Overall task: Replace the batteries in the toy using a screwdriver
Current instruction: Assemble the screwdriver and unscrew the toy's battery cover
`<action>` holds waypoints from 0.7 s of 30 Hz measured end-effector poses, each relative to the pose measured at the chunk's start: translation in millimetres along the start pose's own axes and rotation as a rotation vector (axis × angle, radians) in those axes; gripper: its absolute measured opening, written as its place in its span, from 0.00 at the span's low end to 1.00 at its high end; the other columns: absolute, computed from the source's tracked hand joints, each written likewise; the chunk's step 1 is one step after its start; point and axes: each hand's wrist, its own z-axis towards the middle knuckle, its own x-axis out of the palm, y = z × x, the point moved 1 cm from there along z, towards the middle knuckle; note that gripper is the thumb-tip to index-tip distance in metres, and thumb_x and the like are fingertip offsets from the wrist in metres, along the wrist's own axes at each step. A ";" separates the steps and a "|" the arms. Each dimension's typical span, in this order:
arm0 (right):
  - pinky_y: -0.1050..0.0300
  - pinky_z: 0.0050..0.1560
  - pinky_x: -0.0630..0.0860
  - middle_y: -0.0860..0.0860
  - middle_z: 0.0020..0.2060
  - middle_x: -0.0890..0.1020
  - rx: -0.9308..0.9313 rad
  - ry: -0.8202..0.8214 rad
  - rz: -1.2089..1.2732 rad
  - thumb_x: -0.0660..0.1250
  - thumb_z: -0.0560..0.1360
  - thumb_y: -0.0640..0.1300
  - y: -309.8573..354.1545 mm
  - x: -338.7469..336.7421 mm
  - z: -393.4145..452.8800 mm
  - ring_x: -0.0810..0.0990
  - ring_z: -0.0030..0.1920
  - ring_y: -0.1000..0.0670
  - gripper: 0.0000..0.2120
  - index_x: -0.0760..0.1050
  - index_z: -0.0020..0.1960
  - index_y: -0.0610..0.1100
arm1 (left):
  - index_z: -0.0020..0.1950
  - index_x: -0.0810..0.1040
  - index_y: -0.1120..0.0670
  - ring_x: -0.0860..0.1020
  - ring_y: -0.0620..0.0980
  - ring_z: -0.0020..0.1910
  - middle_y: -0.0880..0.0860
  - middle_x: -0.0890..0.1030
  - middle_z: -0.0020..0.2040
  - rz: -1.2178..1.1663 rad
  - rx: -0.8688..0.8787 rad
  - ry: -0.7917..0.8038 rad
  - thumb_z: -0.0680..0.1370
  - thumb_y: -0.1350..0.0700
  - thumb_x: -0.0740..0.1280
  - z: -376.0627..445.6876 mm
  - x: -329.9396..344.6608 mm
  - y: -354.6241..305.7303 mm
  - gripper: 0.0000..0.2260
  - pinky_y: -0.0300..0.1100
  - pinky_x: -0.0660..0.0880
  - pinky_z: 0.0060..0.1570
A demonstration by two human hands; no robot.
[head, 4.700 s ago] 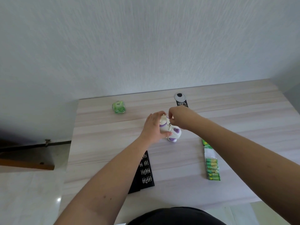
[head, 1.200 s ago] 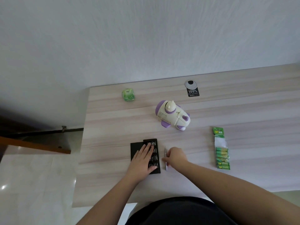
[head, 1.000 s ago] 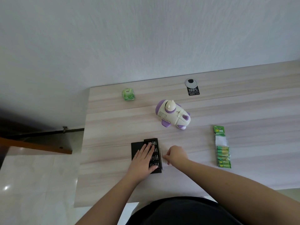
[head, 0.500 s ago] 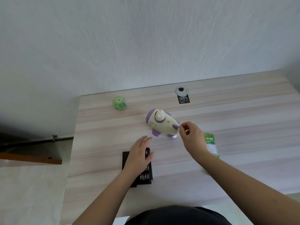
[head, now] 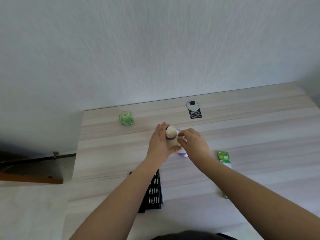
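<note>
- Two hands are on the toy [head: 171, 138] at once: my left hand [head: 160, 144] wraps its flank, fingers laid along the far side and the thumb curled underneath at the front.
- My right hand [head: 194, 143] meets it from the other side with fingers bent in at the toy's body; whether they pinch a screwdriver or only the plastic, I cannot tell, since nothing of a tool shows.
- Between my palms the toy sits near the middle of the surface [head: 259, 132], a rounded cream shell with a knobby top, a purple band and a purple foot poking out below my right wrist.
- It looks to be hollow hard plastic, so I judge it light and stiff, but smooth and curved enough to roll or slip; the broad flanks seem the place to clamp it, not the small protruding parts.
- Near my left forearm lies the black bit case [head: 154, 191], flat and rigid, with rows of small metal bits.
- To my right, the green battery pack [head: 223, 157] is a thin card strip, partly under my arm.
- Farther off sit a soft-looking green packet [head: 126, 118] and a round cable grommet [head: 192, 104] set in the pale wood-grain laminate.
</note>
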 end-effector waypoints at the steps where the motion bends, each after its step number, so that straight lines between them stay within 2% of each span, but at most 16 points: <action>1: 0.61 0.49 0.66 0.47 0.55 0.79 -0.007 0.001 -0.014 0.68 0.75 0.38 -0.4 0.4 1.2 0.76 0.55 0.44 0.10 0.79 0.55 0.40 | 0.73 0.62 0.55 0.60 0.56 0.75 0.54 0.64 0.74 -0.007 0.004 0.007 0.64 0.49 0.80 -0.4 -0.4 0.1 0.43 0.52 0.62 0.72; 6: 0.52 0.44 0.73 0.46 0.48 0.80 0.017 -0.016 -0.076 0.66 0.77 0.43 2.9 3.1 6.0 0.77 0.49 0.43 0.07 0.80 0.50 0.42 | 0.74 0.61 0.55 0.53 0.52 0.77 0.53 0.60 0.77 0.006 0.027 0.071 0.64 0.50 0.80 0.3 -7.3 1.6 0.44 0.42 0.53 0.74; 8: 0.50 0.41 0.73 0.46 0.46 0.79 0.005 -0.013 -0.128 0.69 0.74 0.42 2.8 3.8 5.7 0.77 0.46 0.42 0.05 0.79 0.48 0.42 | 0.75 0.60 0.55 0.52 0.52 0.78 0.52 0.58 0.78 0.046 0.054 0.115 0.63 0.51 0.81 1.6 -11.1 3.5 0.46 0.44 0.54 0.75; 12: 0.55 0.34 0.67 0.48 0.42 0.79 -0.032 0.022 -0.208 0.79 0.61 0.37 -1.4 7.0 6.0 0.77 0.41 0.44 0.16 0.78 0.44 0.44 | 0.76 0.58 0.53 0.52 0.50 0.78 0.50 0.56 0.78 0.112 0.083 0.146 0.64 0.53 0.80 0.7 -17.3 7.3 0.47 0.46 0.58 0.74; 16: 0.56 0.34 0.63 0.47 0.44 0.78 -0.074 0.034 -0.263 0.79 0.61 0.36 -0.7 3.7 7.3 0.77 0.43 0.43 0.17 0.77 0.46 0.43 | 0.77 0.58 0.53 0.53 0.49 0.78 0.50 0.56 0.78 0.117 0.080 0.131 0.64 0.55 0.80 1.9 -16.7 4.2 0.47 0.44 0.56 0.74; 21: 0.54 0.37 0.68 0.49 0.50 0.76 -0.079 0.073 -0.302 0.76 0.68 0.39 0.4 -0.4 10.3 0.75 0.49 0.45 0.16 0.74 0.52 0.44 | 0.76 0.60 0.53 0.53 0.49 0.78 0.50 0.58 0.78 0.117 0.081 0.094 0.63 0.55 0.81 1.0 -13.6 4.4 0.46 0.40 0.53 0.73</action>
